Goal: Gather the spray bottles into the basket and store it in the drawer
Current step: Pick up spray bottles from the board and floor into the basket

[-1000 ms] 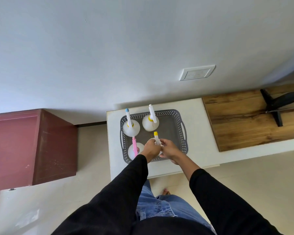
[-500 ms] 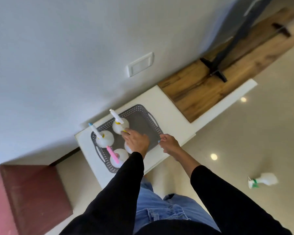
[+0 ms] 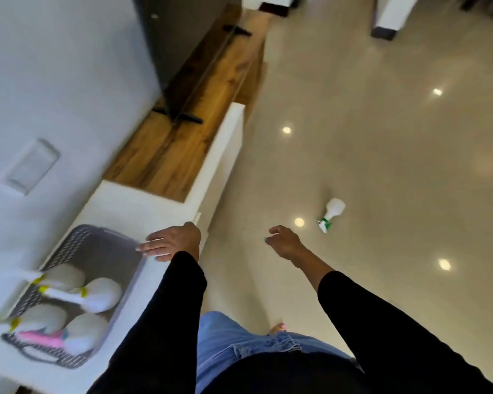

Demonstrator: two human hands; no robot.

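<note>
A grey woven basket (image 3: pixel 94 245) stands on the white cabinet top (image 3: pixel 131 203) at the lower left. Several white spray bottles (image 3: pixel 100 294) with yellow, pink and blue nozzles stand inside it, blurred. My left hand (image 3: pixel 173 243) hovers flat over the cabinet top just right of the basket, fingers spread, holding nothing. My right hand (image 3: pixel 285 241) hangs over the floor with loosely curled fingers, empty. Another white spray bottle with a green nozzle (image 3: pixel 332 213) lies on its side on the floor, beyond and right of my right hand.
A wooden shelf top (image 3: pixel 180 143) carries a dark screen on black feet (image 3: pixel 177 115) against the white wall. A wall plate (image 3: pixel 32 166) sits at the left. The beige glossy floor (image 3: pixel 381 137) stretches right. My jeans and a bare foot (image 3: pixel 276 328) show below.
My view has swung right towards the floor. My left hand has let go of the bottle in the basket and pulled right. My right hand has moved off the cabinet over the floor.
</note>
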